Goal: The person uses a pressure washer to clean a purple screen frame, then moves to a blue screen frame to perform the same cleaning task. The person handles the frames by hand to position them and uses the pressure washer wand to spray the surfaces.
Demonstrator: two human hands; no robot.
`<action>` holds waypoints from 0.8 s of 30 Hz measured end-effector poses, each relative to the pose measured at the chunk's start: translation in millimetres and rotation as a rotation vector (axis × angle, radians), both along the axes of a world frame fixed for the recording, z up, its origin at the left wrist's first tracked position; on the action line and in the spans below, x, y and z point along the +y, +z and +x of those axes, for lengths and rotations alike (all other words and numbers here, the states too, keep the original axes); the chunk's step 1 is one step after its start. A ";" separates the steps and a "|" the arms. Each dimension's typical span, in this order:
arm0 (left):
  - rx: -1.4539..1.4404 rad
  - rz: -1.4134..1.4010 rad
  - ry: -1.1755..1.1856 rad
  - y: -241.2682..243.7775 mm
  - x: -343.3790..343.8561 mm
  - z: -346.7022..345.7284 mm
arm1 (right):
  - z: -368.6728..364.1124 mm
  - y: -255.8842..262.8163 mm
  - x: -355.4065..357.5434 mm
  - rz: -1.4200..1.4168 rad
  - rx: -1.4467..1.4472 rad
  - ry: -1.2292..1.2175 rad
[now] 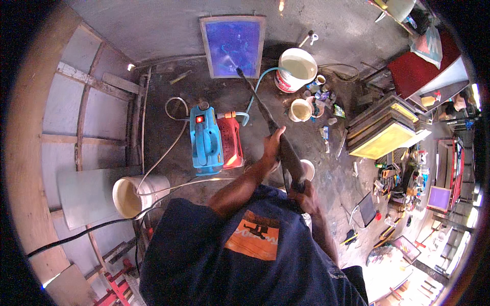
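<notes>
My left hand (273,144) is closed around the middle of a black pressure washer lance (289,151), thumb along its top. Lower down, at the lance's rear end, my right hand (304,197) grips the handle; the trigger is hidden. From the nozzle, a white spray hits the blue-coated mesh of a framed screen-printing screen (233,46), which leans upright against the wall. A blue pressure washer (206,139) with a lit red switch stands left of the lance, beside a red plastic crate (231,143). A light blue hose runs from it into a white bucket of water (298,65).
A smaller bucket (300,110) and loose containers stand right of the lance. Framed screens (383,134) are stacked farther right. At left lies a tipped whitish bucket (128,197), with a hose and black cable passing it. Tools litter the floor at right.
</notes>
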State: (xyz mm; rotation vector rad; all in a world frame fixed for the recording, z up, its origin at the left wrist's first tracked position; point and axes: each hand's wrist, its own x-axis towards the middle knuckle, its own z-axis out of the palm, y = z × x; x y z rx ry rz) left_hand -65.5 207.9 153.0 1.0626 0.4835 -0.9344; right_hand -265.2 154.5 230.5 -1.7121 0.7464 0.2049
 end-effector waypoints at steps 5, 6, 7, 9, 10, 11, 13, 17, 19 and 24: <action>-0.052 -0.061 0.126 -25.6 -1.4 1.1 | 2.2 -4.6 -1.3 0.002 0.012 0.047; -0.039 -0.050 0.105 -0.9 -1.4 2.9 | 2.4 -6.4 -2.4 0.009 0.018 0.025; -0.028 -0.034 0.095 14.0 1.7 4.5 | 4.3 -6.4 -1.1 0.022 0.023 0.014; -0.007 -0.052 0.104 0.9 3.6 5.1 | 8.8 5.5 0.9 0.018 -0.024 0.042; 0.007 -0.060 0.108 -6.1 4.9 3.7 | 9.6 9.8 1.9 0.018 -0.043 0.055; -0.037 -0.067 0.112 -13.1 4.3 4.1 | 8.4 3.0 1.5 0.001 -0.028 0.039; -0.135 -0.096 0.107 -10.7 -4.3 12.2 | 11.3 -7.5 -3.4 -0.048 -0.007 -0.006; -0.109 -0.074 0.107 -27.5 -10.1 13.4 | 18.5 1.9 -6.4 -0.036 0.066 0.056; -0.315 -0.075 0.107 -91.7 -7.6 10.7 | 17.9 1.0 -2.1 -0.036 -0.004 0.064; 0.014 -0.092 0.098 -25.0 -1.4 12.8 | 27.6 28.1 6.8 -0.072 0.092 0.015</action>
